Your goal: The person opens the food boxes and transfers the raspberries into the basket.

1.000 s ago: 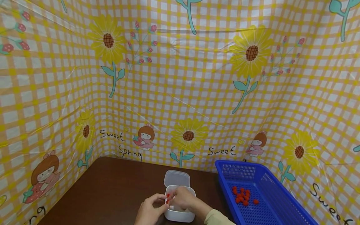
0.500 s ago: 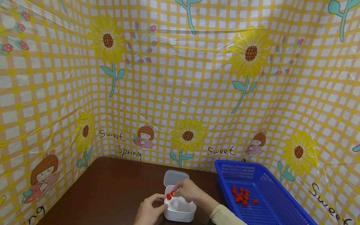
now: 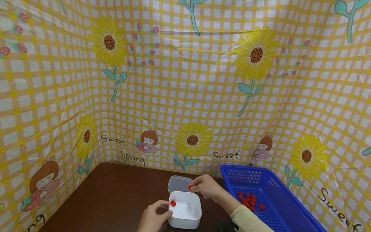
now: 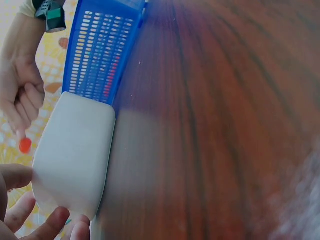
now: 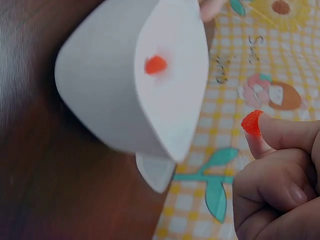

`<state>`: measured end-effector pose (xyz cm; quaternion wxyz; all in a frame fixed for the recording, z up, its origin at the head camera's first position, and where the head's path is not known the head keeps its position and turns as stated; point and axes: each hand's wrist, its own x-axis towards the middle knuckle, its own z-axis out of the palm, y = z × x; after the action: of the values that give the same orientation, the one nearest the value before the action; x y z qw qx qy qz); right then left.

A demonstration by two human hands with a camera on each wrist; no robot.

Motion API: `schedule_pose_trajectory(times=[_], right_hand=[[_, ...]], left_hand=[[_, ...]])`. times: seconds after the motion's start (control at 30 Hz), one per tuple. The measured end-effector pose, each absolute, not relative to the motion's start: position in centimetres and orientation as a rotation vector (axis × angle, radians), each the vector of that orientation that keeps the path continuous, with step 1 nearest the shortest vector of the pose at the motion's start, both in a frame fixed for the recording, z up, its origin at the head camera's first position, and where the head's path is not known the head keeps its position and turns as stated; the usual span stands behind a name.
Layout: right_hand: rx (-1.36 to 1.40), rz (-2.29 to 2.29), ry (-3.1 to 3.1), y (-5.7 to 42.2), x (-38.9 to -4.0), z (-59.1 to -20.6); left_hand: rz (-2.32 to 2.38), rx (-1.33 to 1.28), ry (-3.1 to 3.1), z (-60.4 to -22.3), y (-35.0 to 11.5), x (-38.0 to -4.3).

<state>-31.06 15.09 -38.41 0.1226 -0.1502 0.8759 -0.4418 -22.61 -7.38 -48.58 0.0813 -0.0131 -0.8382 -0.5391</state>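
Observation:
A white open-topped box (image 3: 185, 222) stands on the table before me. My left hand (image 3: 154, 215) holds its left side, the thumb and fingertips at the wall in the left wrist view. A red raspberry (image 3: 173, 203) lies inside near the left wall. Another raspberry (image 5: 251, 122) is pinched between the thumb and index finger of my right hand (image 3: 207, 187), with the other fingers curled in. This hand hovers over the box's back right corner, apart from the box. Behind the box lies a translucent lid (image 3: 176, 183), partly covered by the right hand.
At the right stands a blue perforated basket (image 3: 290, 199) with several raspberries (image 3: 246, 201) on its floor. The dark brown table (image 3: 116, 193) extends left of the box. A checked sunflower cloth (image 3: 174, 96) hangs round the back and sides.
My right hand has risen out of the box with a raspberry and moved back and right. One raspberry stays in the box, now uncovered. The left hand has barely moved.

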Motion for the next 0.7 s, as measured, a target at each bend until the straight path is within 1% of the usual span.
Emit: schedule_pose_trajectory(times=[0.27,0.37,0.57,0.7], right_hand=[[-0.412,-1.351,2.599,19.0,-31.5,-36.4],[-0.363,-1.341,2.643,20.3,-31.4,-35.7],[-0.242,-1.259,2.776,23.0,-31.4,-35.2],[-0.223,-1.182,2.843,25.1,-31.4,-35.2]], left_hand=[[-1.595,-0.052,-2.497,-48.8,-7.3,-22.6],[-1.596,-0.061,-2.497,-48.8,-7.4,-22.6],[-1.604,-0.066,-2.498,-48.8,-7.4,-22.7],[-1.603,-0.074,-2.482,-48.9,-7.4,-22.7]])
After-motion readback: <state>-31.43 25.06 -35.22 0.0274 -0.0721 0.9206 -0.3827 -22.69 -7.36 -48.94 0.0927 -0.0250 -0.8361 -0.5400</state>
